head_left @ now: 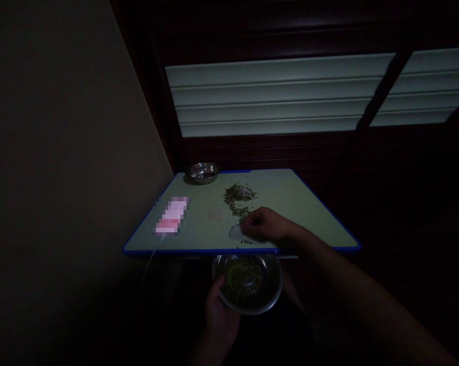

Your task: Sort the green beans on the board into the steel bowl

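Note:
My left hand grips the near left rim of a steel bowl, its thumb over the edge. The bowl is just below the table's front edge and contains small green beans or seeds. Over the table, my right hand is closed at a clear, flat half-round piece that looks like a protractor; its far end is under the fingers. Beyond that hand lies a loose pile of small greenish seeds, with paler bits among them. A few dark bits sit near the front edge.
A smaller steel bowl stands at the table's back left corner. A lit phone, blurred out, lies on the left with a white cable hanging off the front. The pale table has a blue rim. Behind are slatted doors.

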Motion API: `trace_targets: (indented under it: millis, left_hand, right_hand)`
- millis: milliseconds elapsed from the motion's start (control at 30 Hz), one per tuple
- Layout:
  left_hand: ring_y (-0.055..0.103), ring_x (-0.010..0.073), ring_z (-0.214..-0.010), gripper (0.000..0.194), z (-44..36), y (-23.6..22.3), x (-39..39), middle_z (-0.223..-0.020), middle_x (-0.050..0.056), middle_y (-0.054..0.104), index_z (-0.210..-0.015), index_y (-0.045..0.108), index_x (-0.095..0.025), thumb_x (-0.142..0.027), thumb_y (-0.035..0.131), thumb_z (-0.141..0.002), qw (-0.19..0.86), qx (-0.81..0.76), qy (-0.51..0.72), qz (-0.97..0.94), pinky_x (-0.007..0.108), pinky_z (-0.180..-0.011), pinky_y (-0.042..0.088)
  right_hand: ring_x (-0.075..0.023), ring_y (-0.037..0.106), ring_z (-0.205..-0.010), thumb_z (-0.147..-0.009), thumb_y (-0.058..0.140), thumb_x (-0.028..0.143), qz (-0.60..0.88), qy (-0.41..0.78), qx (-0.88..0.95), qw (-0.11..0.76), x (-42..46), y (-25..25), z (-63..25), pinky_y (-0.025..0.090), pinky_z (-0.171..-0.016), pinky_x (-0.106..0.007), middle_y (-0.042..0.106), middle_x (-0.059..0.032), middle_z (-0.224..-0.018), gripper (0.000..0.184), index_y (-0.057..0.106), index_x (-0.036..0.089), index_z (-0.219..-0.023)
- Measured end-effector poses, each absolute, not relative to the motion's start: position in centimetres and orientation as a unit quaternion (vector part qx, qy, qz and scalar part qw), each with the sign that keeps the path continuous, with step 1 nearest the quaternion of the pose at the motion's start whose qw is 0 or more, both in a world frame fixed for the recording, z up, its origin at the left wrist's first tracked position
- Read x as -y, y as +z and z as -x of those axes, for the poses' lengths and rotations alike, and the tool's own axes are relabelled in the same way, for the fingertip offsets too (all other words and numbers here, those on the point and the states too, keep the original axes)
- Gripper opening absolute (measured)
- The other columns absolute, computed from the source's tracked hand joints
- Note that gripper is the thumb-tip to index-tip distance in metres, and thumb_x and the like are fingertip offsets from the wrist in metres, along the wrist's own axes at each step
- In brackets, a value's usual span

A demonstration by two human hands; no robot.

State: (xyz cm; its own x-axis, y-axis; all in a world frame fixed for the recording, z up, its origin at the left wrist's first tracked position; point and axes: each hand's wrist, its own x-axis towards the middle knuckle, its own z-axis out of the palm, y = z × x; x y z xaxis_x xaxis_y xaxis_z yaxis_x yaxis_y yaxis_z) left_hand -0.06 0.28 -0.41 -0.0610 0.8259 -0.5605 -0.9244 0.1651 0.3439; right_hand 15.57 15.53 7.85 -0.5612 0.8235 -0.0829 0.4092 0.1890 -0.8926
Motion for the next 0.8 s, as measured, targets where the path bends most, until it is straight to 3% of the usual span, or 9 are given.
trace_targets:
  millis: [233,433,533,667,800]
  left_hand:
    - [0.072,0.0233,-0.087,0.033,-0.2,-0.1,-0.3,-0.087,0.006,0.079,-0.114,0.070,-0.021,-0.021,0.054,-0.085,0.674,-0.352,0.645,0.073,0.042,-0.094,0.050]
    - [0.072,0.0238,-0.087,0.034,-0.2,0.4,-0.3,-0.088,0.006,0.079,-0.114,0.070,-0.021,-0.020,0.053,-0.085,0.682,-0.342,0.642,0.078,0.043,-0.096,0.049]
    - [0.072,0.0233,-0.087,0.034,-0.2,0.1,-0.3,-0.088,0.005,0.079,-0.115,0.071,-0.023,-0.020,0.054,-0.085,0.679,-0.347,0.643,0.074,0.042,-0.096,0.049]
    - [0.073,0.0232,-0.087,0.028,-0.1,-0.4,-0.3,-0.087,0.005,0.080,-0.105,0.074,-0.023,-0.021,0.054,-0.085,0.682,-0.344,0.641,0.071,0.043,-0.097,0.049]
    - [0.073,0.0242,-0.088,0.023,0.0,-0.8,-0.2,-0.088,0.006,0.080,-0.097,0.075,-0.021,-0.021,0.056,-0.085,0.690,-0.345,0.633,0.063,0.044,-0.098,0.049]
  right_hand:
    - [-0.0088,0.046,-0.054,-0.073,0.063,0.027,0.386,0.430,0.795,0.185,-14.0,9.0,-15.1,0.037,-0.053,-0.021,0.058,0.0024,-0.060,0.014,0.067,0.014,-0.070]
    - [-0.0100,0.050,-0.058,-0.070,0.069,0.031,0.349,0.488,0.782,0.167,-14.2,9.7,-15.4,0.041,-0.058,-0.023,0.063,0.0005,-0.067,0.018,0.068,0.015,-0.076]
    - [-0.0105,0.048,-0.055,-0.067,0.070,0.039,0.394,0.504,0.731,0.240,-16.0,9.6,-16.2,0.039,-0.053,-0.024,0.060,0.0001,-0.064,0.025,0.066,0.015,-0.074]
    - [-0.0124,0.046,-0.056,-0.063,0.067,0.043,0.506,0.385,0.649,0.417,-19.0,8.6,-17.7,0.037,-0.055,-0.027,0.057,-0.0005,-0.060,0.027,0.061,0.017,-0.065]
    - [-0.0139,0.047,-0.057,-0.064,0.061,0.040,0.567,0.302,0.635,0.429,-19.9,7.5,-18.6,0.036,-0.056,-0.027,0.056,-0.0005,-0.058,0.023,0.058,0.018,-0.061]
